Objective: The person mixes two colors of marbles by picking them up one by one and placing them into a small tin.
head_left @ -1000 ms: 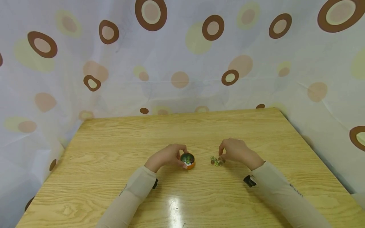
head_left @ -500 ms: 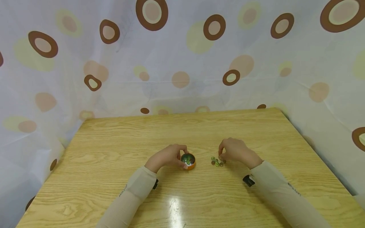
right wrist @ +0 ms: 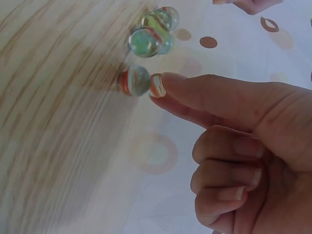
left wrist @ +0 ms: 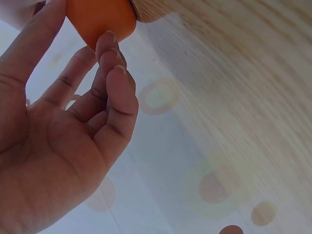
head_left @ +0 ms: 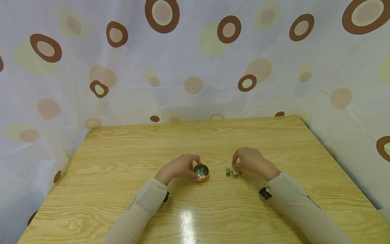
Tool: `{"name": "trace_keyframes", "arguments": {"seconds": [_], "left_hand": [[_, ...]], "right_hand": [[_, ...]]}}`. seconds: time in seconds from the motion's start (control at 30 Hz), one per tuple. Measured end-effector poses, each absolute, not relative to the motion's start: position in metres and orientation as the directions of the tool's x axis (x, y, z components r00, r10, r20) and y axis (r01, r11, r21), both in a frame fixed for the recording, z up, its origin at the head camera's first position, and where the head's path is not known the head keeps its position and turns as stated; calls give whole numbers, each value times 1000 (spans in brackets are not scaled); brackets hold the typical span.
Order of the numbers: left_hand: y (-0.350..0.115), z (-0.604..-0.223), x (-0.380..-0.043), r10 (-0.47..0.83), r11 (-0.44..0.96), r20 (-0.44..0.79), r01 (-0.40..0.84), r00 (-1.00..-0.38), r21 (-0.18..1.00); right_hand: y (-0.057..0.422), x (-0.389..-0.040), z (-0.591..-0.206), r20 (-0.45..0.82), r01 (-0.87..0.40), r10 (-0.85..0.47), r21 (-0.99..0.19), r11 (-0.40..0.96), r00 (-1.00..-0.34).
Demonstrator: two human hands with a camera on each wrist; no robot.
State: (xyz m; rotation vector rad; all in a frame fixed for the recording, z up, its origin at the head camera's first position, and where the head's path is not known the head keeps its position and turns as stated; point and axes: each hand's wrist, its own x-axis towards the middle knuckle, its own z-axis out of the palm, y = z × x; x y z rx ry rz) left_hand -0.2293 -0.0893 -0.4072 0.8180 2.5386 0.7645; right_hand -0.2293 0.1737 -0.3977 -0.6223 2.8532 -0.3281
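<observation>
In the head view my left hand [head_left: 180, 166] grips a small round bowl [head_left: 205, 179], orange outside and shiny inside, with thumb and finger on opposite sides of its rim. A few greenish marbles [head_left: 201, 173] lie in it. The left wrist view shows the orange wall of the bowl [left wrist: 105, 19] between thumb and fingers. To the right, my right hand [head_left: 251, 160] is over a small cluster of glass marbles [head_left: 232, 176]. Thumb and index finger pinch one orange-and-white marble [right wrist: 157, 86], right beside another orange-streaked marble [right wrist: 134, 81]; the other fingers are curled in.
Both hands work near the middle of a wood-grain table [head_left: 137, 142]. A white curtain [head_left: 170, 61] with brown and beige circles encloses its back and sides. Several green-streaked marbles [right wrist: 148, 40] sit together beyond the pinched one.
The right hand has shifted very slightly left at the edge of the marble cluster. The left hand and the bowl have stayed in place.
</observation>
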Motion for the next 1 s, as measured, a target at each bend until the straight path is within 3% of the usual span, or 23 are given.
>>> {"name": "trace_keyframes", "arguments": {"seconds": [0.47, 1.0], "left_hand": [[-89, -407, -229, 615, 692, -186, 412, -767, 593], [-88, -408, -231, 605, 707, -203, 401, -770, 583]], "right_hand": [[152, -224, -392, 32, -465, -474, -261, 846, -880], [124, -215, -388, 98, -552, -550, -296, 779, -829]]}}
